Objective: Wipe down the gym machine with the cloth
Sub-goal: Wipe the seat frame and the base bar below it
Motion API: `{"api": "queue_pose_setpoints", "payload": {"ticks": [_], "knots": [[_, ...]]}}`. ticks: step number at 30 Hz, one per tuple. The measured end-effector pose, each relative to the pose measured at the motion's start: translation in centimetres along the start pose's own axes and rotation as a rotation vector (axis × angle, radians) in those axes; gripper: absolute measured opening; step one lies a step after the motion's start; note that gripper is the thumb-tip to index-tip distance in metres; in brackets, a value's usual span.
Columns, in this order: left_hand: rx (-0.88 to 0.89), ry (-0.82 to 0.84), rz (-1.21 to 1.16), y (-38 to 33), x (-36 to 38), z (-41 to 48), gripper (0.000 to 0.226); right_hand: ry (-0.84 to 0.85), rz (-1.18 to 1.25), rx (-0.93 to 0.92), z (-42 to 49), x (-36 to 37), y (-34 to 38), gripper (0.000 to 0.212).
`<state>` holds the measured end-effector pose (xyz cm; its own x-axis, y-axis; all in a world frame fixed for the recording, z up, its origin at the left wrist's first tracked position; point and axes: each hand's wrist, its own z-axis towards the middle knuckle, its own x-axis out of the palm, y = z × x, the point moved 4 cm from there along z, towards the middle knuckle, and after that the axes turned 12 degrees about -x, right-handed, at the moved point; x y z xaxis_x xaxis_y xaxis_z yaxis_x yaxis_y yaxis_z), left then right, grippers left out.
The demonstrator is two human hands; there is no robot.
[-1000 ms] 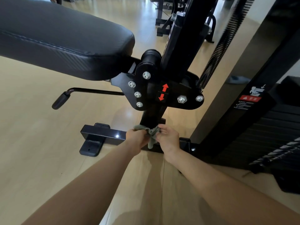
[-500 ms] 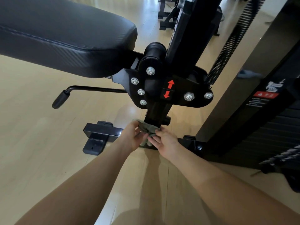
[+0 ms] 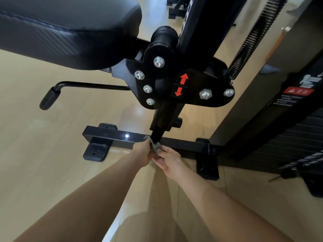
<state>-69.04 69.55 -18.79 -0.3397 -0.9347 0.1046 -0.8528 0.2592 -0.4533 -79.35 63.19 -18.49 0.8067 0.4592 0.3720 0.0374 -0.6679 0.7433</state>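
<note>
Both forearms reach in from the bottom. The left hand [image 3: 144,153] and right hand [image 3: 170,160] each pinch the little grey-green cloth [image 3: 154,145], which is bunched between them at the foot of the upright post [image 3: 164,117], right where it meets the black base bar [image 3: 113,137]. Above that is the bolted bracket plate [image 3: 215,81] with red arrows, with the lever handle [image 3: 49,99] off to the left and the padded seat [image 3: 66,32] on top.

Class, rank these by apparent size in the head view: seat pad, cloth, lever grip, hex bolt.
1. seat pad
2. lever grip and cloth: alike, cloth partly hidden
3. hex bolt
</note>
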Motion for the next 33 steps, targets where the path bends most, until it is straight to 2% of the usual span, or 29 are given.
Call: {"api": "queue_pose_setpoints", "payload": {"ticks": [3, 5, 9, 12, 14, 16, 18, 20, 22, 26, 29, 33], "knots": [[-0.088, 0.079, 0.118, 1.2, 0.1, -0.4, 0.026, -0.005, -0.099, -0.008, -0.9, -2.0, -0.7, 0.024], [-0.035, 0.063, 0.238, 0.8, 0.4, -1.1, 0.019, -0.027, -0.163, -0.094, -1.3, -3.3, 0.0, 0.019], [0.230, -0.197, 0.265, -1.4, -0.8, -1.8, 0.013, -0.183, -0.267, -0.417, -1.5, -5.8, 3.9, 0.013], [0.360, -0.148, 0.225, -2.7, -1.0, -3.1, 0.021, -0.256, -0.543, -0.793, -1.4, -7.1, 7.1, 0.013], [0.366, -0.065, 0.218, -3.6, -0.4, -4.0, 0.018, -0.152, -0.872, -0.913, -0.7, -7.3, 8.0, 0.018], [0.294, -0.009, 0.143, -4.1, 0.2, -4.6, 0.014, -0.009, -1.243, -0.880, 0.9, -7.7, 7.3, 0.029], [0.200, 0.023, 0.070, -4.1, 0.3, -4.8, 0.014, 0.069, -1.468, -0.774, 2.1, -8.0, 6.1, 0.043], [0.156, 0.058, 0.077, -4.1, 0.1, -4.9, 0.018, 0.044, -1.481, -0.695, 2.8, -8.0, 5.3, 0.053], [0.142, 0.081, 0.093, -4.1, -0.1, -4.9, 0.017, -0.004, -1.483, -0.701, 3.5, -7.5, 4.9, 0.054], [0.152, 0.069, 0.071, -4.1, 0.0, -5.0, 0.011, 0.002, -1.548, -0.736, 4.3, -5.5, 3.5, 0.033], [0.199, 0.068, 0.103, -4.1, 0.3, -4.9, 0.012, 0.090, -1.500, -0.728, 4.4, -3.1, 2.4, 0.034], [0.226, 0.069, 0.144, -4.1, 0.3, -5.0, 0.013, 0.239, -1.708, -0.843, 4.2, -1.7, 2.1, 0.040]]}}
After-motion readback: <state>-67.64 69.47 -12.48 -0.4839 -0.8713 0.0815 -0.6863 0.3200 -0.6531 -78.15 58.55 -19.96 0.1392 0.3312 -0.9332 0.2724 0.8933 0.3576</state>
